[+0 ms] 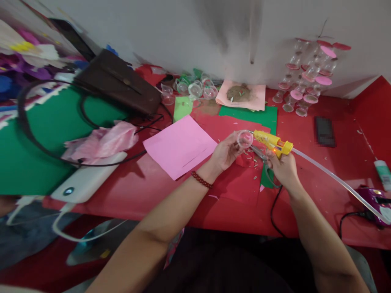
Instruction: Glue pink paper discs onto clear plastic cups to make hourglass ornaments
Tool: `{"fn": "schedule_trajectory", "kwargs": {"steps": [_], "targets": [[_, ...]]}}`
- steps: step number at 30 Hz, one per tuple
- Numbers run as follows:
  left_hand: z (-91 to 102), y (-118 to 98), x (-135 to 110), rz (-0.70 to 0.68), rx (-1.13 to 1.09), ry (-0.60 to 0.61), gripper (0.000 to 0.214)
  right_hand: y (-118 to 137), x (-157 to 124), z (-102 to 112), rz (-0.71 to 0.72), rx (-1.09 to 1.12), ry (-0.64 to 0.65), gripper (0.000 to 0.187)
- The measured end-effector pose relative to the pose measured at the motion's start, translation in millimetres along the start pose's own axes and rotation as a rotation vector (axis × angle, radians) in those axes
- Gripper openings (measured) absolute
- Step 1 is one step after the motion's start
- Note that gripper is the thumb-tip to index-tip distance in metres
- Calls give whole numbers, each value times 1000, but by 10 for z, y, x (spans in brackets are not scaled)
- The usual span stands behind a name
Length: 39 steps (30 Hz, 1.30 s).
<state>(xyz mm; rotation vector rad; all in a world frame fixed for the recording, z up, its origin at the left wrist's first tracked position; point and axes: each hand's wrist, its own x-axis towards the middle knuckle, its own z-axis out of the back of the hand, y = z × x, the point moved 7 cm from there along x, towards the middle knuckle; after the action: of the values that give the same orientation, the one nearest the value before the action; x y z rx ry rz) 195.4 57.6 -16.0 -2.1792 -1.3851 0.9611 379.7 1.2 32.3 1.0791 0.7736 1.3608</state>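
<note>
My left hand [225, 152], a beaded bracelet at its wrist, is closed on a small clear plastic cup [245, 139] whose round rim faces me. In my right hand [283, 166] is a yellow hot glue gun [271, 142] with a small orange light lit. Its nozzle points left and is right at the cup's rim; whether they touch I cannot tell. A long clear glue stick [330, 171] runs out of the gun's back. Below the hands, scissors [259, 153] lie on red paper [235, 183] among scraps.
Pink paper [180, 146] lies to the left, near a white power bank [88, 179] and a brown bag [119, 81]. Clear cups [195, 87] and a sand pile [240, 93] are at the back. Joined cup shapes [302, 81] stand back right, behind a phone [325, 131].
</note>
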Motion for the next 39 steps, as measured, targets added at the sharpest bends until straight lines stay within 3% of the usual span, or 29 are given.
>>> {"fn": "schedule_trajectory", "kwargs": {"steps": [15,39], "targets": [[-18,-35,-5,17,-72,-67,38,4,-7,6,-23,-1,4,62],[10,-137,-33,-23,-128,-79,28,-60,-5,2,-8,-13,-6,58]]}}
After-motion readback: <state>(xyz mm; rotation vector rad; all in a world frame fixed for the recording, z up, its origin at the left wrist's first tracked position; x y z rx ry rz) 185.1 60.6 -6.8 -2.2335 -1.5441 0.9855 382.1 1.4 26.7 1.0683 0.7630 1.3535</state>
